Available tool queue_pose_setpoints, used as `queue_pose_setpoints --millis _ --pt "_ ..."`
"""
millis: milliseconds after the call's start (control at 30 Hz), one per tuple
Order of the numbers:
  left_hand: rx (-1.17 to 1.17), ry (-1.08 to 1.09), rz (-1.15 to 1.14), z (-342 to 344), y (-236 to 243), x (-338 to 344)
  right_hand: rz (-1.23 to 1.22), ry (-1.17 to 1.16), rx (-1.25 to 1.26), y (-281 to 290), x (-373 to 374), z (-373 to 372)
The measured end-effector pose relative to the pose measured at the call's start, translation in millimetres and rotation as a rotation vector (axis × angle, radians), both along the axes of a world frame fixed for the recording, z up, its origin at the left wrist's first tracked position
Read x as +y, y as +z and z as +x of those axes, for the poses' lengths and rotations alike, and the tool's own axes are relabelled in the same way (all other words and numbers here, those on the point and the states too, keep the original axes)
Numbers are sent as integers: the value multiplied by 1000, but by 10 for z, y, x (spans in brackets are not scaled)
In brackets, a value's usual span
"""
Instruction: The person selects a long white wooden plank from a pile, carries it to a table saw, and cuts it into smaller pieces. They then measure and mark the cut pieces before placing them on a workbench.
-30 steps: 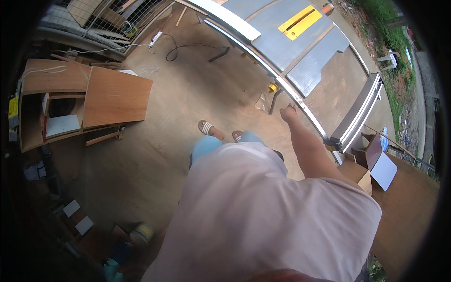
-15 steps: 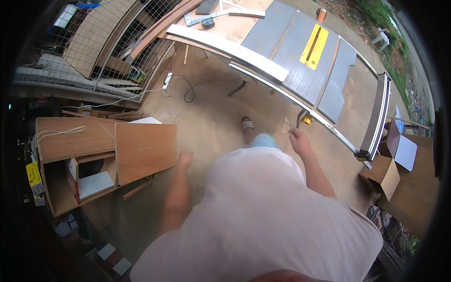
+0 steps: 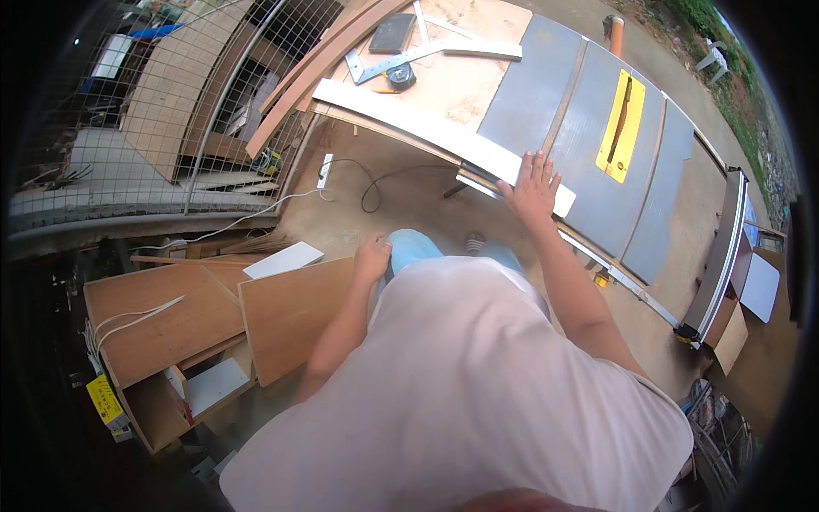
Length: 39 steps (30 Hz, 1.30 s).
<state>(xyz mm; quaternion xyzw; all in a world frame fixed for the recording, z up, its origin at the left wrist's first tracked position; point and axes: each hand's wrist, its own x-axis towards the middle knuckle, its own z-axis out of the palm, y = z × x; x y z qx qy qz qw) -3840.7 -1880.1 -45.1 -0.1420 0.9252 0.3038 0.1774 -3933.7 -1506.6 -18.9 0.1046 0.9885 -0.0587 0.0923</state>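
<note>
My right hand [image 3: 533,189] lies with fingers spread on the right end of a long white board [image 3: 426,124]. That board runs along the near edge of a table saw with a grey top [image 3: 589,102]. A yellow insert plate [image 3: 620,128] with a blade slot is set into the saw top. Beside my left thigh, my left hand [image 3: 372,258] is loosely closed, and nothing shows in it. On the wooden surface left of the saw are a metal square [image 3: 397,64], a tape measure [image 3: 400,78], a pencil [image 3: 386,91] and a dark flat block [image 3: 392,34].
At left stands a wooden cabinet [image 3: 162,316] with a loose panel [image 3: 294,316] against it. A power strip [image 3: 324,171] and cables lie on the floor under the table. Wire mesh [image 3: 153,128] rises at far left. The saw's rail [image 3: 725,256] juts out at right.
I have moved toward the saw table. My right hand has come up from my side and now rests on the white board. My left hand has moved to beside my thigh.
</note>
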Motion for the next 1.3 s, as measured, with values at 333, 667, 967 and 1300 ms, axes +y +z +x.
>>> queue_pose_setpoints --millis 333,667,967,1300 --pt "521 -384 -124 -2377 578 -468 87 -496 -52 -71 71 271" --pt "653 -778 106 -3817 521 -636 -160 -48 97 70 -2203 -1451" --pt "617 -960 102 -3825 278 -830 -27 -95 168 -104 -1512 -824" --pt "570 -1082 24 -3643 379 -506 48 -1037 192 -125 75 1274"
